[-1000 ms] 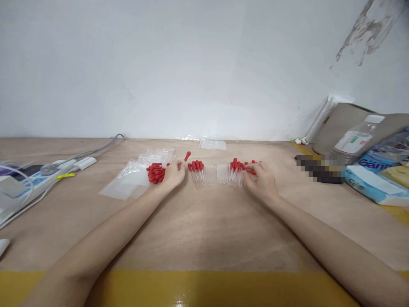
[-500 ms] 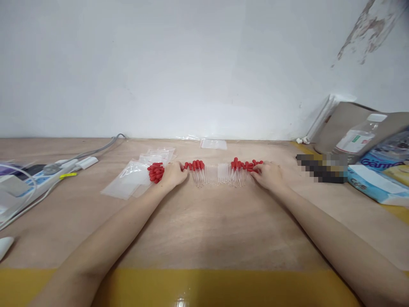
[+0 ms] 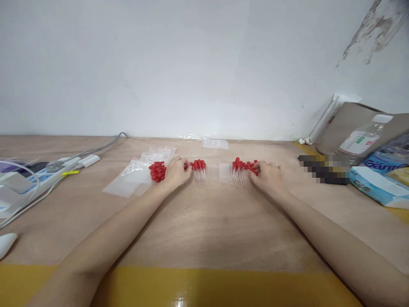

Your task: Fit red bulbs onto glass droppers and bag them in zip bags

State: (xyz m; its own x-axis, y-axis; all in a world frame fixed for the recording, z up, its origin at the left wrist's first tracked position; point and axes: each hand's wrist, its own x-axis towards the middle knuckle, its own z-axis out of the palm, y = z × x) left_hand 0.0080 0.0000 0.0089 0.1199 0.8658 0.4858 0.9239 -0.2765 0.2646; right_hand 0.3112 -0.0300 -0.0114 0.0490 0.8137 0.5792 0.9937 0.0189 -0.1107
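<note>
Slim clear droppers with red rubber bulbs lie side by side across the table, bulbs toward the wall. One group of droppers (image 3: 200, 166) is beside my left hand (image 3: 177, 172). Its fingers are curled and closed at the outermost bulb; the grip is partly hidden. A second group of droppers (image 3: 238, 166) lies by my right hand (image 3: 270, 177), whose thumb and fingers pinch around the bulbs at its outer end. Between the groups are clear tubes (image 3: 213, 174) without visible red bulbs. A heap of red bulbs (image 3: 157, 171) rests left of my left hand, on clear zip bags (image 3: 124, 178).
Another clear bag (image 3: 215, 144) lies near the wall. On the left are a power strip (image 3: 41, 177) and cables. At the right stand a plastic bottle (image 3: 361, 138), a tissue pack (image 3: 377, 185) and a dark, pixelated object (image 3: 322, 170). Yellow tape (image 3: 204, 283) covers the front edge.
My left hand has shifted slightly right and now covers the outermost bulb of its group. My right hand has edged inward over the bulbs on its side. The view has tilted slightly.
</note>
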